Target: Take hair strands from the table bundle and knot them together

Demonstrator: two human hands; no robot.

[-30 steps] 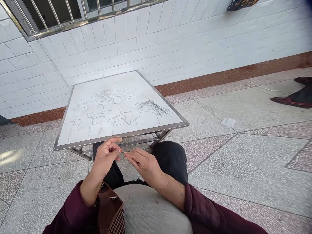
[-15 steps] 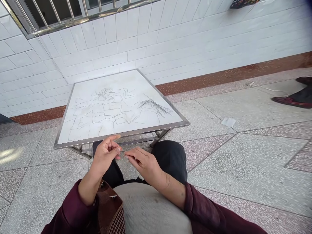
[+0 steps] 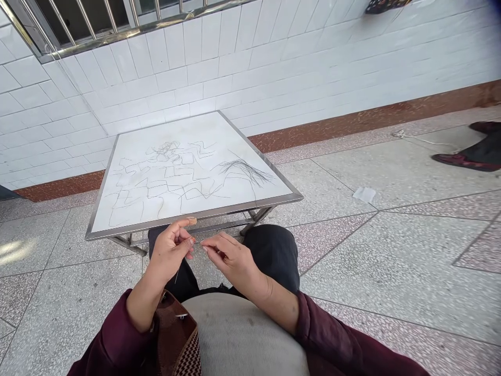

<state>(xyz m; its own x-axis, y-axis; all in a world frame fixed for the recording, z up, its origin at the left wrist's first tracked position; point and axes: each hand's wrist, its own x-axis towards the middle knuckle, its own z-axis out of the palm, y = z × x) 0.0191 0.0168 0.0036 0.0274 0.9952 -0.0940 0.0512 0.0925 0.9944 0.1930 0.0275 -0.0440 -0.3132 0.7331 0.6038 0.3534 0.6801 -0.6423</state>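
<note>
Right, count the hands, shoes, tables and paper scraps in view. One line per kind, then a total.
Hands, left and right: 2
Dark red shoes, on a person nearby: 2
White-topped table: 1
Paper scrap, on the floor: 1
Total: 6

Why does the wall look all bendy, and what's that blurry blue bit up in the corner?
In the head view, the white tiled wall and metal window rail look slanted and curved, probably from a wide lens. The blue smudge at the top right is too blurred to identify. The left hand and right hand look fairly sharp.
</note>
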